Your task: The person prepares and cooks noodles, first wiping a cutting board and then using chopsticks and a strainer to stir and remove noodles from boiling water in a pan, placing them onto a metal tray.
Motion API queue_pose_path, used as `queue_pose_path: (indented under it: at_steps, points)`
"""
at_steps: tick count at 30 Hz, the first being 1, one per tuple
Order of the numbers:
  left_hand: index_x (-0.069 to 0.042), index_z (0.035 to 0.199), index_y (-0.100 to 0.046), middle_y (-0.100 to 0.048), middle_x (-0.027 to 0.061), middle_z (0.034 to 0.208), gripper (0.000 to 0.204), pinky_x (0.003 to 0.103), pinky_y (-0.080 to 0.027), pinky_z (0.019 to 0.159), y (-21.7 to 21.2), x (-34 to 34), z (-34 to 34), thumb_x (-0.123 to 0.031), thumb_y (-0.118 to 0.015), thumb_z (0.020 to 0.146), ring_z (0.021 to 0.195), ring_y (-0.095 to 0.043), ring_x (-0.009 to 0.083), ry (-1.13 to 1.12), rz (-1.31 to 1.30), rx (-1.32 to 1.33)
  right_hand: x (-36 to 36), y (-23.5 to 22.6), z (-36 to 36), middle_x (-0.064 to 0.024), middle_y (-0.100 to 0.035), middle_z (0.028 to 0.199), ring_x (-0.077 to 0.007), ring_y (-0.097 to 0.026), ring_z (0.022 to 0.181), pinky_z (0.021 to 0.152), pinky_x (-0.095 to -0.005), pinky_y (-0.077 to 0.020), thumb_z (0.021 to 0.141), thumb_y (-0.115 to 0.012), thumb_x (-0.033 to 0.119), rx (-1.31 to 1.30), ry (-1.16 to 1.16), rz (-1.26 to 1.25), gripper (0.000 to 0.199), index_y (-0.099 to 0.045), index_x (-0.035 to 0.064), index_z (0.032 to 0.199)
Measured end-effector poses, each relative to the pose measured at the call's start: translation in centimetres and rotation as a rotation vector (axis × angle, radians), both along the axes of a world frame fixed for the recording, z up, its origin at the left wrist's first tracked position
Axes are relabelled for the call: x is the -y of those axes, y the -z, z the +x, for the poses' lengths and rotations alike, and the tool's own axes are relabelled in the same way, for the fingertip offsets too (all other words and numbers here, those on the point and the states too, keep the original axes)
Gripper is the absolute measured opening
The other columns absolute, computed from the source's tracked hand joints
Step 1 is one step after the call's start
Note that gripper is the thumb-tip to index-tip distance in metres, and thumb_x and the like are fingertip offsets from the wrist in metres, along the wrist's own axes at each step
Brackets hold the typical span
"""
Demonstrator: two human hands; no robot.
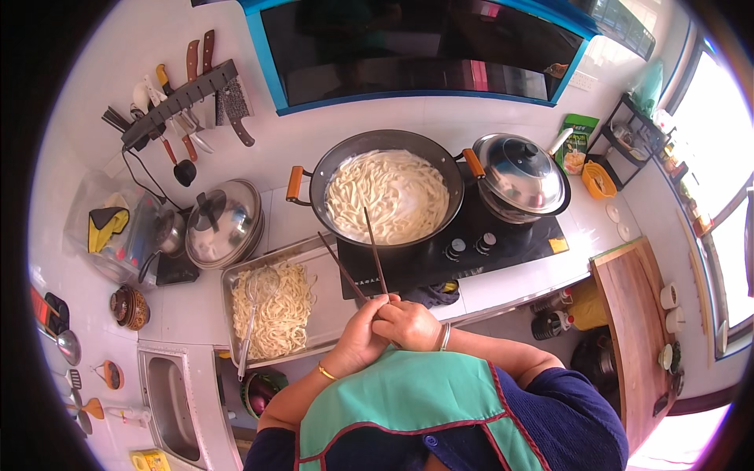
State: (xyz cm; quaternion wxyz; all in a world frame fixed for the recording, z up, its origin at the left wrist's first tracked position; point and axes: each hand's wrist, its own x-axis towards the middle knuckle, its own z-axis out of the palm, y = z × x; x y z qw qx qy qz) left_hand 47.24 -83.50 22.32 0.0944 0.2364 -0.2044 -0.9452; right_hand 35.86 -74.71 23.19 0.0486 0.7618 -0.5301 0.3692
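Observation:
My left hand (360,328) and my right hand (408,323) are closed and pressed together in front of the cooktop. Two long dark chopsticks (375,255) stick out from where they meet; the overlapping fingers hide how each hand grips them. One stick reaches over the near rim of a black wok (320,188), its tip against the noodles (389,192) in whitish, foamy liquid. The other points left, toward the edge of a metal tray (330,294). On that tray lies a heap of pale noodles (271,318) with a long-handled wire strainer (250,326) resting on it.
Right of the wok, a lidded pan (522,177) shares the black cooktop (510,255). Lidded pots (224,224) stand left. Knives hang on a wall rack (181,102) under the dark range hood (416,55). A sink (169,404) is lower left, a wooden board (636,337) at right.

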Motion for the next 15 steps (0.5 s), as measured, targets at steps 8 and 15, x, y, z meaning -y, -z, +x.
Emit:
queue_pose_path:
  at_steps: [8, 15]
  points:
    - [-0.004, 0.101, -0.056, -0.058, 0.0061, 0.096, 0.023, 0.031, -0.046, 0.083, -0.03, -0.03, 0.08, -0.025, -0.053, 0.091, 0.091, -0.056, 0.0172, -0.002, 0.008, 0.006, -0.05, -0.27, 0.02, -0.0061, -0.051, 0.078, -0.0234, -0.059, 0.07, 0.057, -0.0332, -0.0499, 0.064, -0.06, 0.012, -0.001, -0.01, 0.022, 0.013, -0.054, 0.0097, 0.075]
    - [-0.004, 0.101, -0.056, -0.059, 0.0065, 0.097, 0.023, 0.031, -0.047, 0.083, -0.21, 0.19, -0.07, -0.024, -0.053, 0.091, 0.092, -0.057, 0.0177, -0.017, 0.018, 0.021, 0.2, -0.37, -0.08, -0.0059, -0.05, 0.077, -0.0233, -0.058, 0.071, 0.058, -0.0334, -0.05, 0.064, -0.06, 0.012, -0.006, -0.008, 0.024, 0.014, -0.054, 0.0096, 0.076]
